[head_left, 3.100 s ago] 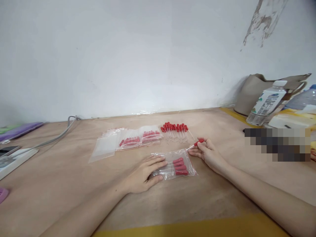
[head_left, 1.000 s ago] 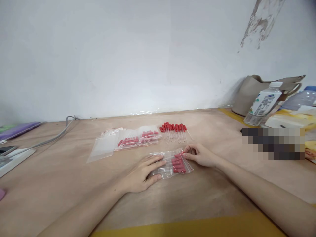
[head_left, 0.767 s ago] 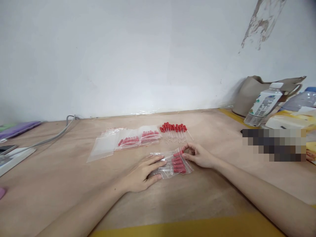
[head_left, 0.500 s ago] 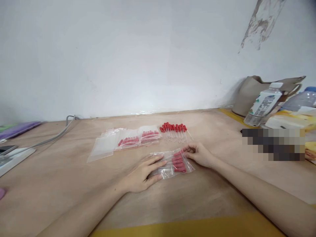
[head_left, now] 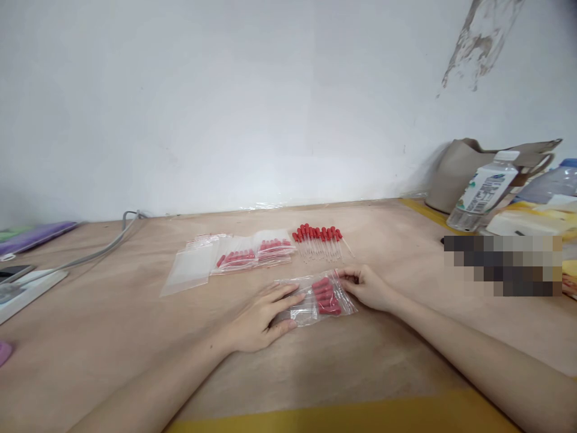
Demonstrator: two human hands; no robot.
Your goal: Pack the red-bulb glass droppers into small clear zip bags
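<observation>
A clear zip bag (head_left: 303, 314) lies flat on the table, holding several droppers with red rubber bulbs (head_left: 327, 297). My left hand (head_left: 264, 316) rests on the bag's left end with its fingers spread. At the bag's right, zip-edged end, my right hand (head_left: 367, 287) is closed, thumb and fingers pinching the upper corner; the fingertips are partly hidden. Beyond the hands lies a row of loose droppers (head_left: 318, 234), red bulbs towards the wall. Left of them are filled zip bags (head_left: 237, 258) and flat zip bags (head_left: 188, 267) with nothing visible inside.
On the right stand a plastic bottle (head_left: 484, 189), a grey bag (head_left: 446, 174) and a yellow-and-white package (head_left: 532, 219). A grey cable (head_left: 101, 249) runs along the left, near a purple item (head_left: 40, 236) and a white box (head_left: 33, 294). The white wall (head_left: 270, 108) closes off the back.
My right hand's fingers have drawn back from over the top dropper bulb to the bag's zip edge. That dropper now lies inside with the others. My left hand stays in place.
</observation>
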